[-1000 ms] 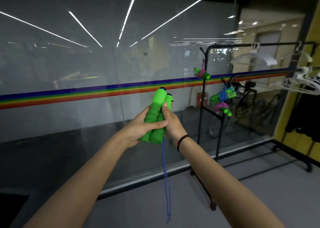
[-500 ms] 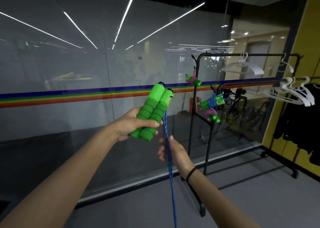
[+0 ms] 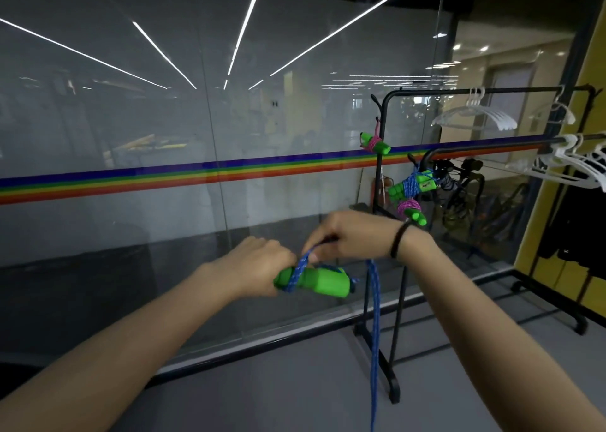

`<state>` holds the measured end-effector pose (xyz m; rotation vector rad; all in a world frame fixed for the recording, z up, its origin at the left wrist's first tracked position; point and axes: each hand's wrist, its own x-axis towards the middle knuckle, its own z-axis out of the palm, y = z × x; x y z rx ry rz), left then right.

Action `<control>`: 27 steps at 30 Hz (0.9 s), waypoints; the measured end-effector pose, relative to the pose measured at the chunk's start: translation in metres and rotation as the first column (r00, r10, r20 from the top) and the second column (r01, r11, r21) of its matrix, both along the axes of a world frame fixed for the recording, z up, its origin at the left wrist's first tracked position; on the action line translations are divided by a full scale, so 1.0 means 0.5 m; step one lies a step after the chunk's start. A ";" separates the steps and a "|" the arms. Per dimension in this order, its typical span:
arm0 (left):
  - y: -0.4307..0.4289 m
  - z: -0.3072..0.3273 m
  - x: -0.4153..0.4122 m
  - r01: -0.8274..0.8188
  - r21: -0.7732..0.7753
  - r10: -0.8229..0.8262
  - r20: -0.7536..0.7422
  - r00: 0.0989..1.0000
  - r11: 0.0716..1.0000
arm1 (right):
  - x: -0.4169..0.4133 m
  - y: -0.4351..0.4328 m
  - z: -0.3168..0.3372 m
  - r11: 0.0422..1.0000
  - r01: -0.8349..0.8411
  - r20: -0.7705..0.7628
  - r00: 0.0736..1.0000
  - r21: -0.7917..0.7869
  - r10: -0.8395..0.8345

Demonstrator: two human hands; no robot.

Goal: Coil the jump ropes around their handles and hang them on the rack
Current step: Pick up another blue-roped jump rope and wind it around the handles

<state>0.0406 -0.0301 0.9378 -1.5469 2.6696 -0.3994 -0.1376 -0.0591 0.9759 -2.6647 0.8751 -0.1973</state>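
My left hand (image 3: 254,264) grips a pair of green foam handles (image 3: 323,282), held side by side and lying nearly level. My right hand (image 3: 352,236) is just above them, pinching the blue rope (image 3: 374,333). One turn of rope crosses the handles near my left fingers, and the rest hangs doubled toward the floor. The black rack (image 3: 392,300) stands to the right. A bundle with pink rope (image 3: 373,143) hangs on its upper hook, and a blue-wrapped bundle (image 3: 411,185) and a pink-wrapped bundle (image 3: 411,211) hang lower.
A glass wall with a rainbow stripe (image 3: 164,177) runs right in front of me. White hangers (image 3: 478,116) hang on the rack's top bar, more hangers (image 3: 570,166) and dark clothes (image 3: 574,228) on a nearer rail at the right. Grey floor (image 3: 295,382) lies below.
The handles have tipped from upright to nearly level and dropped lower. My right hand rose from below them to above, carrying the rope over the handles.
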 end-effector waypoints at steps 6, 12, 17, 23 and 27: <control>-0.001 0.010 0.022 0.092 0.155 -0.036 -0.328 0.944 0.984 | -0.027 -0.093 -0.082 0.939 -0.051 0.472 0.873 0.339 -0.123; -0.011 -0.032 0.040 0.201 0.267 0.044 -0.695 0.717 0.942 | -0.032 -0.096 -0.179 0.700 -0.265 0.631 0.701 0.663 -0.333; -0.016 -0.029 0.031 0.259 0.277 0.162 -0.907 0.389 0.925 | -0.010 -0.090 -0.230 0.647 -0.352 0.671 0.658 0.676 -0.342; -0.044 -0.046 0.046 -0.110 0.263 0.285 -0.903 0.322 0.958 | 0.001 -0.046 -0.194 0.847 -0.047 0.489 0.833 0.529 -0.259; -0.048 -0.059 0.076 -0.302 0.075 0.282 -0.614 0.737 0.950 | -0.003 -0.026 -0.131 0.989 0.023 0.145 0.988 0.148 -0.045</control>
